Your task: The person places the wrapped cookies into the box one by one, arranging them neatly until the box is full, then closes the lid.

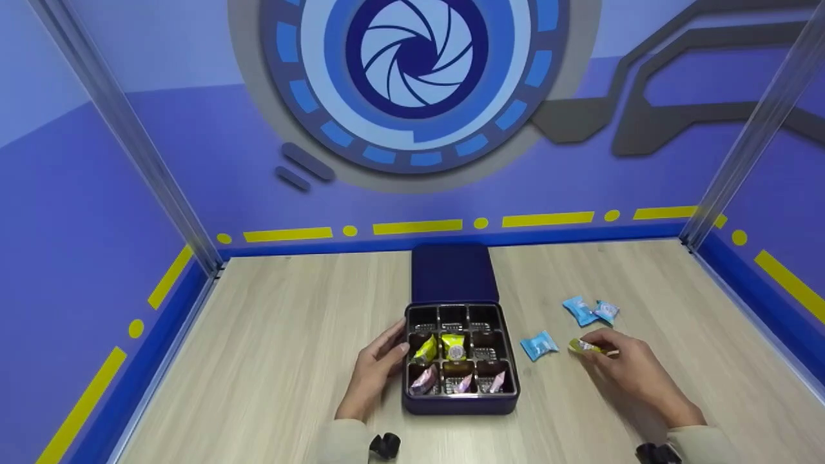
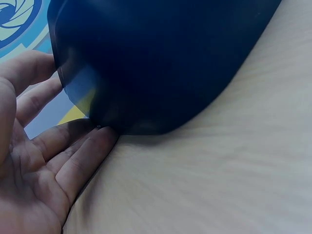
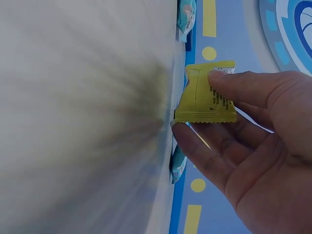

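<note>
While the thumb of the right hand (image 1: pixel 635 370) presses one face of a yellow packet (image 3: pixel 200 97) and fingers back it from the other side, the packet is pinched firmly enough to stay between them, the gap no wider than the packet itself. It is to the right of the box (image 1: pixel 461 405), close over the table (image 1: pixel 277 341); whether it touches the wood cannot be told. Just left of it lies a blue packet (image 1: pixel 539 346), and just beyond lie two more, side by side (image 1: pixel 580 310) (image 1: pixel 606 312).

The left hand (image 1: pixel 374 370) is spread loosely, its extended fingers resting against the box's left side.

Inside the box, a clear tray makes three rows of three compartments. Two yellow packets stand in the middle row, tilted in the left compartment (image 1: pixel 425 348) and upright in the centre (image 1: pixel 454 347). Each compartment of the near row holds a pink packet (image 1: pixel 423 380) (image 1: pixel 464 384) (image 1: pixel 497 382). Behind the tray, the dark lid (image 1: pixel 454 274) is folded back towards the blue wall (image 1: pixel 419 205).
</note>
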Tool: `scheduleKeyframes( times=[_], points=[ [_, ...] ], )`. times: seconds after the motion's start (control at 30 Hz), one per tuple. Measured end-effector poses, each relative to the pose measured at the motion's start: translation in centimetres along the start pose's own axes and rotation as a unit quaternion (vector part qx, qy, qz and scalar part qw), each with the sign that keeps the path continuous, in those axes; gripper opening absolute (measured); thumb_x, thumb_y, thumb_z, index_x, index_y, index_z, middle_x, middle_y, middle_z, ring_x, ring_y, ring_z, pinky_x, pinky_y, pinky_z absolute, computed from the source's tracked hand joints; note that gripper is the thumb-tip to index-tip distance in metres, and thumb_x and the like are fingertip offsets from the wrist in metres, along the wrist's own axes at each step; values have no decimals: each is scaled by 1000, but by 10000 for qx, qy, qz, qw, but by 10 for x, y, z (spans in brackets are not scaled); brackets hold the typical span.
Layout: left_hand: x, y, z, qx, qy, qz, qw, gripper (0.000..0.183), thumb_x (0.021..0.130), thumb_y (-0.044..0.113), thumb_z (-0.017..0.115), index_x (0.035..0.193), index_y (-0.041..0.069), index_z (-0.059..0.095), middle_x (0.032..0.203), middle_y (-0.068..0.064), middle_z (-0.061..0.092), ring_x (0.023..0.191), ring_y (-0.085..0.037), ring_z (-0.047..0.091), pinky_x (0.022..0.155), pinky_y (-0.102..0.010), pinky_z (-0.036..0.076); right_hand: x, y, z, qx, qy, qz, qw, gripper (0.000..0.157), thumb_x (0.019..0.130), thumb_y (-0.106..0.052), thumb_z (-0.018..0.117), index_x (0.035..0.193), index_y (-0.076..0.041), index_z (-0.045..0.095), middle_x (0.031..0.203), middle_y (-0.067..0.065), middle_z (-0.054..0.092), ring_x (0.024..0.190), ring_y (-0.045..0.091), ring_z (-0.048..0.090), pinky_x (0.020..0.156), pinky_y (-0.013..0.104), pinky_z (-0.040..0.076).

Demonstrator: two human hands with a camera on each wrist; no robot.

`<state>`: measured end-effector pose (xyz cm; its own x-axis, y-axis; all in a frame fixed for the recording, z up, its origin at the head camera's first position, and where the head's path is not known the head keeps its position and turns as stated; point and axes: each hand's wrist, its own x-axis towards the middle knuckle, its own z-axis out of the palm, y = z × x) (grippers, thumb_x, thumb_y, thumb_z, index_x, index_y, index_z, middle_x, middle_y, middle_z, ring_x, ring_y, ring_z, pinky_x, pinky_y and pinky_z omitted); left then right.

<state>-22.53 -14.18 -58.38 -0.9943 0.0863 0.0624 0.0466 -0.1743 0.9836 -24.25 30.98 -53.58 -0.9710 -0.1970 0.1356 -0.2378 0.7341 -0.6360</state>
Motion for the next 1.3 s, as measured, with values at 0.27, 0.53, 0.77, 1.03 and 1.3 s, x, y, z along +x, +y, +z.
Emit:
scheduleKeyframes(
  times=[0.27, 0.53, 0.77, 1.03, 1.3],
  points=[
    [0, 0, 1, -80, 7, -6, 10000, 55, 106, 17, 68, 157, 5, 52, 163, -18, 46, 144, -30, 49, 110, -32, 51, 5, -6, 1, 84, -115, -115, 9998, 19, 97, -1, 75, 115, -7, 76, 112, 4, 75, 104, 26, 70, 89, 43, 61],
    [0, 0, 1, -96, 19, -10, 10000, 55, 106, 17, 68, 157, 4, 52, 163, -18, 45, 143, -29, 51, 109, -33, 51, 8, -15, 4, 227, -130, -260, 9993, 19, 96, 0, 77, 114, -7, 76, 112, 4, 74, 105, 28, 69, 87, 43, 62],
    [0, 0, 1, -57, -17, 3, 10000, 56, 106, 17, 68, 157, 4, 51, 163, -18, 44, 145, -30, 49, 109, -33, 51, 13, -23, 6, 313, -220, -384, 9985, 19, 96, 3, 75, 112, -7, 77, 111, 4, 74, 105, 29, 68, 87, 46, 62],
    [1, 0, 0, 165, -55, -11, 9998, 57, 106, 20, 68, 158, 6, 50, 163, -17, 45, 143, -31, 51, 108, -36, 53, 18, -30, 9, 310, -241, -758, 9964, 21, 95, 6, 76, 110, -8, 77, 109, 2, 75, 101, 27, 70, 84, 40, 63],
    [1, -1, 0, 89, -54, 31, 9999, 55, 106, 17, 67, 158, 6, 51, 163, -17, 46, 141, -30, 52, 108, -36, 53, 22, -34, 11, 286, -292, -1211, 9918, 20, 95, 3, 77, 111, -8, 77, 108, 2, 76, 98, 25, 72, 80, 36, 64]
  ],
)
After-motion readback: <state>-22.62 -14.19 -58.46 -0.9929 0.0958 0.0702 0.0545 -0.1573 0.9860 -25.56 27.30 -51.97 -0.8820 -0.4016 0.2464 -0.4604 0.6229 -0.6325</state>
